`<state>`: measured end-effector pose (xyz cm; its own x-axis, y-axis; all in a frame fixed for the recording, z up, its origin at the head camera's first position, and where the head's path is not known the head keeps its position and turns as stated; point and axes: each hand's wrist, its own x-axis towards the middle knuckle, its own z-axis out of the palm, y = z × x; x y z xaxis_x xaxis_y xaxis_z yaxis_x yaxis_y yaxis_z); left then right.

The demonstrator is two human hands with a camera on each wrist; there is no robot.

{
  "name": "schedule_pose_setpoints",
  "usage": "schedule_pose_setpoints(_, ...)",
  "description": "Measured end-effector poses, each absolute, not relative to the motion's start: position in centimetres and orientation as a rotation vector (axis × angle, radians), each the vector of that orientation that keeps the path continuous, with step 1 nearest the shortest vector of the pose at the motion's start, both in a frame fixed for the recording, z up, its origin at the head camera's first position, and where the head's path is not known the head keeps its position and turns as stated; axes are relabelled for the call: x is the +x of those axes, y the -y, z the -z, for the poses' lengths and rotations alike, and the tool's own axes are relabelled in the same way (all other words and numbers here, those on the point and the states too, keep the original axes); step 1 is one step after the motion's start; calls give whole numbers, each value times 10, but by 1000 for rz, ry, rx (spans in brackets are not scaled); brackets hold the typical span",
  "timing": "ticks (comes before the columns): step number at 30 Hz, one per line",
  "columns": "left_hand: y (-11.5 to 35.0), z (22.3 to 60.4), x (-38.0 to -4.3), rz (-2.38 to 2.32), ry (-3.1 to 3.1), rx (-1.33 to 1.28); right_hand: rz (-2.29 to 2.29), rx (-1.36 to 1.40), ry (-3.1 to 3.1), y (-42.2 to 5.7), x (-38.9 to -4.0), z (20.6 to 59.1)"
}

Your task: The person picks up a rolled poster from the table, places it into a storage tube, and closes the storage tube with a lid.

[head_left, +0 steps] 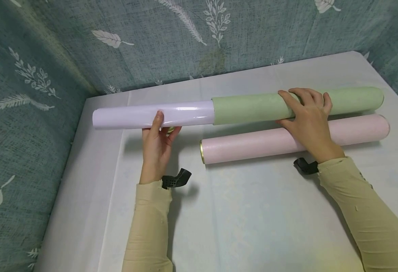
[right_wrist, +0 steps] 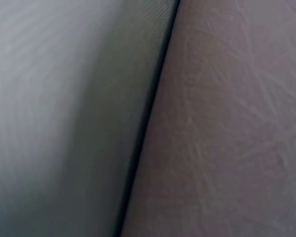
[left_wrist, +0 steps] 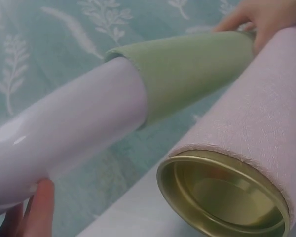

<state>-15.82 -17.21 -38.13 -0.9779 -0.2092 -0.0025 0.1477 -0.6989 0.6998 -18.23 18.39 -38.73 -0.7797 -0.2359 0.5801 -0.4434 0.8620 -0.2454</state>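
Observation:
A glossy lavender roll (head_left: 131, 116) extends from the open end of a green cardboard tube (head_left: 250, 108); the rest of it is hidden inside. My left hand (head_left: 156, 147) holds the roll from below, its thumb against the near side. Something gold (head_left: 170, 130) shows between that hand's fingers, mostly hidden. Over the green tube curls my right hand (head_left: 309, 121), gripping it from above. A pink tube (head_left: 253, 145) lies on the table, passing under the right hand. The left wrist view shows the pink tube's recessed gold metal end (left_wrist: 227, 197).
A pale cloth covers the table (head_left: 253, 219). Behind it and to the left hangs a blue-green leaf-patterned curtain (head_left: 144, 56). Each wrist wears a black camera mount (head_left: 176, 179). Pink textured surface (right_wrist: 227, 123) fills much of the right wrist view.

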Motion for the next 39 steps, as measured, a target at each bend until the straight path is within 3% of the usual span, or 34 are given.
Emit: schedule_pose_setpoints(39,191,421,-160,2892,782,-190,-537,469,2511,-183,-182,386)
